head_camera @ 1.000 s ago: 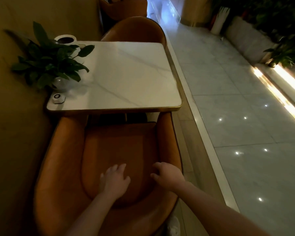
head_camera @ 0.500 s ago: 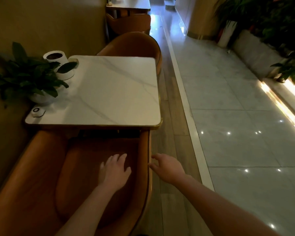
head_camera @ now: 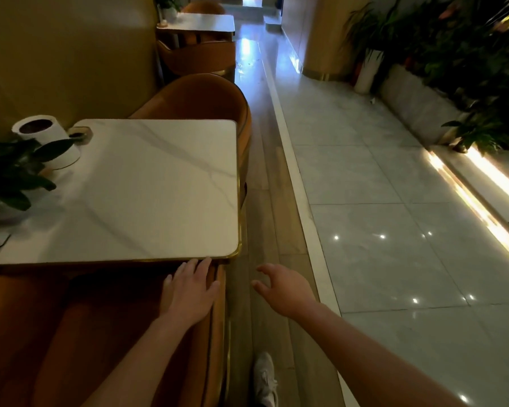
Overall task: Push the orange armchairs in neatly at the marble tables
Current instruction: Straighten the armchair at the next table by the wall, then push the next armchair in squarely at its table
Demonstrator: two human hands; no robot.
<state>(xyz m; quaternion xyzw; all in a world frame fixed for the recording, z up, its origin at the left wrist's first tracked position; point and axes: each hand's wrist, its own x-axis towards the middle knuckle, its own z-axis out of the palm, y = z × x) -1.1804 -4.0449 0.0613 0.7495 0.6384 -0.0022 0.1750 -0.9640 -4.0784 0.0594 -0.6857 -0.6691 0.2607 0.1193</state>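
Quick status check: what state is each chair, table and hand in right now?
Near armchair: pushed up to the table edge.
Far armchair: tucked in opposite.
Marble table: top bare in the middle.
Left hand: open, over the near armchair.
Right hand: open, over the floor, holding nothing.
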